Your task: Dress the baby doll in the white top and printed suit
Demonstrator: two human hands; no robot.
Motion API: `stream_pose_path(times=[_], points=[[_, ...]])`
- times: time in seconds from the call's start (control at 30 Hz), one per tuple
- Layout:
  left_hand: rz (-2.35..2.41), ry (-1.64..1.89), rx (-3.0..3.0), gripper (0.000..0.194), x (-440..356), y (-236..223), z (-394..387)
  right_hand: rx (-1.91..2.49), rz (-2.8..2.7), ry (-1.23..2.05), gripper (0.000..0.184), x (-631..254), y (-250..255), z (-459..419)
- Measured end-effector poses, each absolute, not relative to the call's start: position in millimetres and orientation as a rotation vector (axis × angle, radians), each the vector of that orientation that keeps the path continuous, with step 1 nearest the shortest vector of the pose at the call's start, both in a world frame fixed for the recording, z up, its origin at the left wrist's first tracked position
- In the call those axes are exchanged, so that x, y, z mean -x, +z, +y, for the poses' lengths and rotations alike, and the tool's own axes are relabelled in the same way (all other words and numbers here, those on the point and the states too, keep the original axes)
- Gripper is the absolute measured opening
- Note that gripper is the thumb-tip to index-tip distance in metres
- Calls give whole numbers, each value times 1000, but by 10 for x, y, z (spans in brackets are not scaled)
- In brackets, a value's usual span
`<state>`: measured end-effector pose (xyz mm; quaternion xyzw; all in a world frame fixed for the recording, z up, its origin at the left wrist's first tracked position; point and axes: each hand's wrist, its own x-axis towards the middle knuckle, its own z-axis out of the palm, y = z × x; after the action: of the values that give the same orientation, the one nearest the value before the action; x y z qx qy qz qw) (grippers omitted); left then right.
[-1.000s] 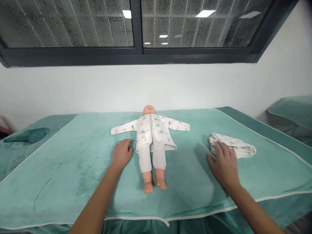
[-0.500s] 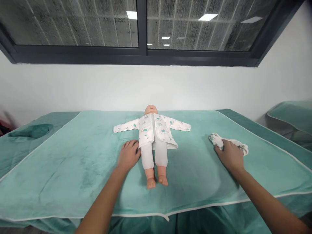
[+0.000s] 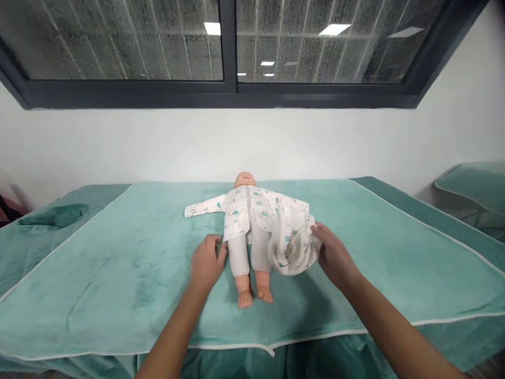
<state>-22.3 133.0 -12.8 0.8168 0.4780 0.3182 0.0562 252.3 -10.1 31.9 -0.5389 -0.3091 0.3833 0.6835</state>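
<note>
A baby doll lies on its back, wearing a white printed jacket that hangs unfastened at the front, its sleeves spread out. The doll's legs are covered in white down to bare lower legs and feet. Beside the jacket's lower left edge is my left hand, fingers slightly bent and thumb apart, holding nothing. My right hand grips a bunched white baby garment with a matching print, raised above the blanket. It hides part of the jacket and the doll's leg on that side; its exact cut is not clear.
A green blanket with white edging covers the bed. A green pillow rests at the far right, and a rumpled green fold is at the left. Behind stand a white wall and a dark-framed window.
My right hand has lifted the bunched baby garment off the blanket at the right and carried it left to the doll's side. My left hand has shifted slightly; the doll lies as before.
</note>
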Motion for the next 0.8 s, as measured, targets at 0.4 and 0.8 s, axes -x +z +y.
stream_pose_path(times=[0.4, 0.8], points=[[1109, 1050, -1573, 44, 150, -2, 1632, 1491, -927, 676, 48, -2564, 67, 564], [728, 973, -1301, 70, -381, 43, 2197, 1080, -853, 999, 63, -2424, -6, 1389]])
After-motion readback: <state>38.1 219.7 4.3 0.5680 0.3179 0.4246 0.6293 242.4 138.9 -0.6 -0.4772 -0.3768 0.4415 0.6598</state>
